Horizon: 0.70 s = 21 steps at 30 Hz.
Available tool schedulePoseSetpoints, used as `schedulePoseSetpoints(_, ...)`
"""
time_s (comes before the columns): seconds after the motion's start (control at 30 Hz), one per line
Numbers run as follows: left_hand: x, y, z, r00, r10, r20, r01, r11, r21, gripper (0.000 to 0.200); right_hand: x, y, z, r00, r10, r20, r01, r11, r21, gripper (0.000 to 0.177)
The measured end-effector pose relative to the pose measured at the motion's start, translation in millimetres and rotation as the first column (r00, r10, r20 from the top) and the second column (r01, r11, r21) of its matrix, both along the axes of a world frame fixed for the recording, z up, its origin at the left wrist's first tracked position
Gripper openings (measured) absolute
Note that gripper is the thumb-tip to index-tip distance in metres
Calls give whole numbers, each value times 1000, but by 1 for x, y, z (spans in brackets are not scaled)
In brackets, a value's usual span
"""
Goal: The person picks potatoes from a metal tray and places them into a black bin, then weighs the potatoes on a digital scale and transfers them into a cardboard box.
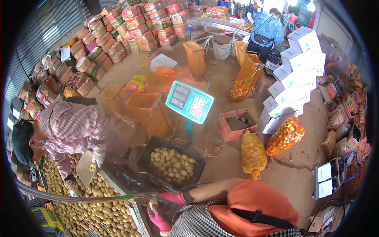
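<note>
Neither my left hand nor my right hand shows in this view. Close in front of me, a person in an orange cap (256, 201) and a checked shirt bends over the sorting table. One of that person's pink-gloved hands (158, 222) is near a potato (153, 203); the other pink glove (173, 197) is beside it. Many loose potatoes (94, 217) cover the table. At the left, another person with white gloves (98, 158) holds a pale flat scoop (84, 170) over them. A black crate (148, 152) holds potatoes.
A scale display (189, 102) rises behind the crate. Filled mesh sacks (253, 154), a cardboard box (237, 124) and stacked white cartons (292, 85) stand to the right. Piled boxes (142, 25) line the back. Two people (268, 29) are at the far end.
</note>
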<state>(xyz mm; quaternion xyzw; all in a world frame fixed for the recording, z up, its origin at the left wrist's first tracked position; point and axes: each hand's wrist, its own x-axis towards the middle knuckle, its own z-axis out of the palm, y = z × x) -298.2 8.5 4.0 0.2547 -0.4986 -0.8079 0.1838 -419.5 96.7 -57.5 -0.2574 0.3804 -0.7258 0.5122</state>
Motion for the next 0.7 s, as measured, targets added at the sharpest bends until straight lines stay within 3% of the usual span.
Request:
schedulePoseSetpoints(0.03, 5, 0, 1, 991, 99, 86, -64, 938, -339, 48, 5, 13, 18, 875, 200, 441, -119, 972, -205, 54)
schedulePoseSetpoints(0.07, 4, 0, 1, 986, 167, 14, -144, 888, -437, 46, 12, 15, 37, 951, -37, -307, 20, 998, -57, 69)
schedulePoseSetpoints(0.1, 0, -1, 6, 983, 182, 25, -153, 888, -433, 46, 5, 16, 37, 955, -20, -297, 6, 999, -51, 69)
schedulePoseSetpoints(0.17, 2, 2, 23, 970, 243, 15, -202, 836, -511, 52, 9, 17, 17, 781, 221, -584, -107, 969, 225, 72)
schedulePoseSetpoints(0.2, 2, 9, 44, 974, 218, 54, -133, 753, -645, 48, 7, 26, 20, 747, -38, -663, 23, 999, -30, 54)
schedulePoseSetpoints(0.23, 4, 10, 63, 975, 192, 114, -40, 655, -755, 46, -2, 28, 33, 667, 34, -744, 50, 995, 90, 52)
schedulePoseSetpoints(0.27, 20, -8, 42, 964, 116, 240, 105, 663, -741, 43, -7, 28, 92, 994, -29, -105, 31, 999, 17, 40)
schedulePoseSetpoints(0.3, 38, -26, 15, 933, 25, 360, 252, 669, -700, 40, -11, 16, 64, 858, -144, 492, -36, 940, 338, 37)
schedulePoseSetpoints(0.33, 40, -27, 13, 995, 44, 86, -26, 980, -198, 38, -26, 15, 77, 825, -78, 560, -147, 927, 346, 42)
schedulePoseSetpoints(0.37, 38, -30, 11, 956, 252, -152, -168, 892, 420, 36, -34, 13, 76, 799, -68, 597, -128, 951, 280, 46)
schedulePoseSetpoints(0.4, 45, -34, -1, 951, 284, -121, -208, 880, 428, 36, -43, 13, 66, 821, -3, 571, -123, 976, 181, 51)
schedulePoseSetpoints(0.43, 51, -40, -16, 946, 282, -163, -150, 822, 549, 37, -50, 14, 68, 843, -37, 537, -98, 970, 222, 64)
schedulePoseSetpoints(0.47, 55, -42, -24, 934, 284, -216, -78, 753, 653, 39, -56, 14, 62, 850, -81, 521, -60, 967, 249, 63)
schedulePoseSetpoints(0.5, 57, -42, -25, 931, 304, -204, -101, 749, 655, 39, -59, 15, 57, 857, -127, 500, -17, 962, 273, 63)
schedulePoseSetpoints(0.57, 57, -39, -25, 926, 190, -325, 142, 623, 770, 48, -63, 19, 68, 810, -121, 574, -43, 964, 263, 59)
schedulePoseSetpoints(0.6, 54, -32, -22, 926, 177, -333, 123, 693, 710, 54, -63, 19, 72, 759, -133, 637, -43, 967, 253, 56)
schedulePoseSetpoints(0.63, 51, -27, -20, 925, 190, -329, 111, 692, 713, 54, -63, 19, 68, 758, -126, 640, -56, 965, 256, 56)
schedulePoseSetpoints(0.7, 43, -20, -15, 925, 230, -301, 102, 613, 784, 51, -61, 19, 63, 842, -138, 521, -45, 945, 323, 58)
